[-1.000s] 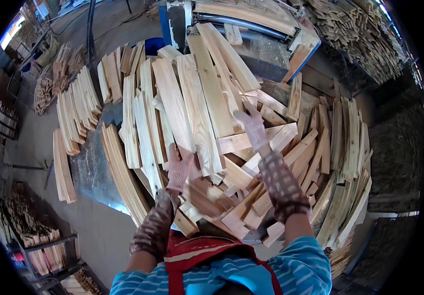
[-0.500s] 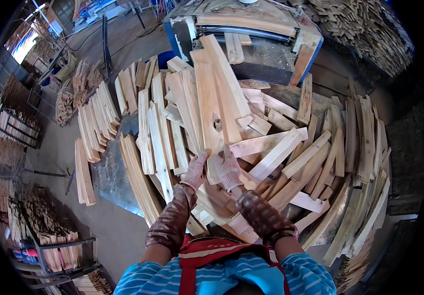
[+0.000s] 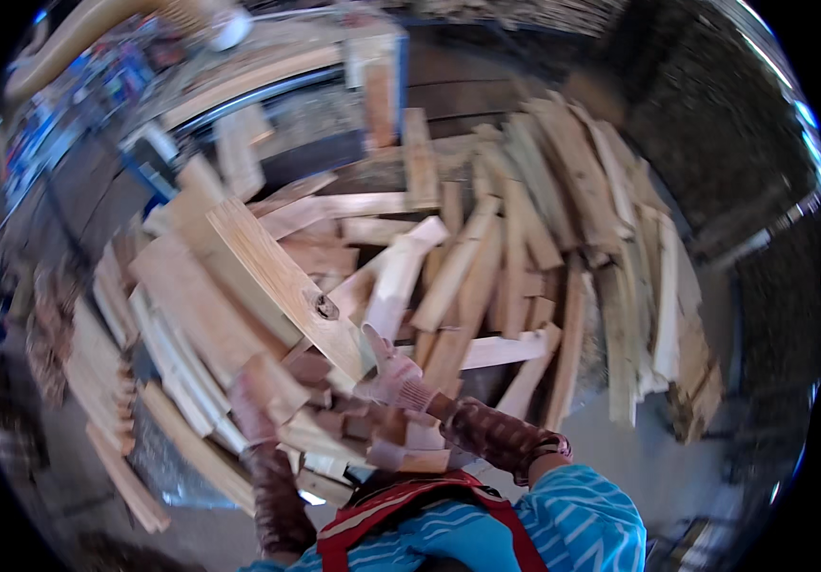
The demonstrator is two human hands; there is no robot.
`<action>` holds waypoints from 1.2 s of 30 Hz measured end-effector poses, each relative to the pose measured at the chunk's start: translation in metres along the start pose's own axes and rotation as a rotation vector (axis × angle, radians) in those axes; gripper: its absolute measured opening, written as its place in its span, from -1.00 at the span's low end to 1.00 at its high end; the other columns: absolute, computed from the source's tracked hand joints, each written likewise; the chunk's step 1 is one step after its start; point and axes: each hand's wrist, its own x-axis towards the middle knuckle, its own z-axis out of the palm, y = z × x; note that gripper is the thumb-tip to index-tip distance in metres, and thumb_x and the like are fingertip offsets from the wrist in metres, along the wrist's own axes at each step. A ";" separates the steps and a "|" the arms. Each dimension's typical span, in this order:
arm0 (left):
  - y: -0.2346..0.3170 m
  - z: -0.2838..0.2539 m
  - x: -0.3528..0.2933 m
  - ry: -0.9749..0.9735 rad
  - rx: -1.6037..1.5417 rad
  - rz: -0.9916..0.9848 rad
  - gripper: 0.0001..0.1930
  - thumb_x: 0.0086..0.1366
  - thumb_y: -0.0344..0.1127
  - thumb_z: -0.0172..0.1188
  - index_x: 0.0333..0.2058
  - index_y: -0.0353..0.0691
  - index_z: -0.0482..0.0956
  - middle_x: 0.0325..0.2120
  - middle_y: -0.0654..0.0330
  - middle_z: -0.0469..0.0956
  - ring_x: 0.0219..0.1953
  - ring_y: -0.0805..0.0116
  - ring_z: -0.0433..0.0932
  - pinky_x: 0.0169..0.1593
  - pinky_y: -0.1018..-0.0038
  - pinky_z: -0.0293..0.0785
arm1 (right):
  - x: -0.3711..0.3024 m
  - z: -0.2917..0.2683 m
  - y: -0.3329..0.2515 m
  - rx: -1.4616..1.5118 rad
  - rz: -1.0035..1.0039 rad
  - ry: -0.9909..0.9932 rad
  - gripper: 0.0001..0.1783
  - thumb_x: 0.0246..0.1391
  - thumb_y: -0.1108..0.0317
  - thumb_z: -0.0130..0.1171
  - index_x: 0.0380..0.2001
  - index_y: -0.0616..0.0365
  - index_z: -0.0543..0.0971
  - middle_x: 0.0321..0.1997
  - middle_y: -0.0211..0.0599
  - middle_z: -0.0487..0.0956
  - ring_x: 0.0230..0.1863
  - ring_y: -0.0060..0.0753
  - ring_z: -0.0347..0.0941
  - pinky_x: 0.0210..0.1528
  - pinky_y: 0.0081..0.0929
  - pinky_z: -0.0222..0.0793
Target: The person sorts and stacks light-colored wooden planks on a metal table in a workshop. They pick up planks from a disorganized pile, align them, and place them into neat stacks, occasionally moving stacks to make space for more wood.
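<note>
At the near edge of the heap of pale offcut timber strips, both gloved hands, left hand and right hand, grip a broad pale knotted plank, which, judged top-heavy, could slip and topple neighbouring strips.

A single head-worn fisheye camera looks steeply down from close above a heap of wooden planks, the wearer's striped blue sleeve entering at the lower edge; edges curve toward the rim.
</note>
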 end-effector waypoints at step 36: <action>0.045 0.034 -0.056 0.081 0.283 0.040 -0.01 0.08 -0.67 0.16 0.50 -0.18 -0.06 0.28 0.11 0.32 0.21 0.32 0.38 0.18 0.50 0.41 | 0.069 0.053 -0.075 -0.195 -0.231 -0.133 -0.14 0.00 0.02 0.22 0.30 0.19 0.22 0.30 0.23 0.34 0.26 0.23 0.36 0.22 -0.06 0.38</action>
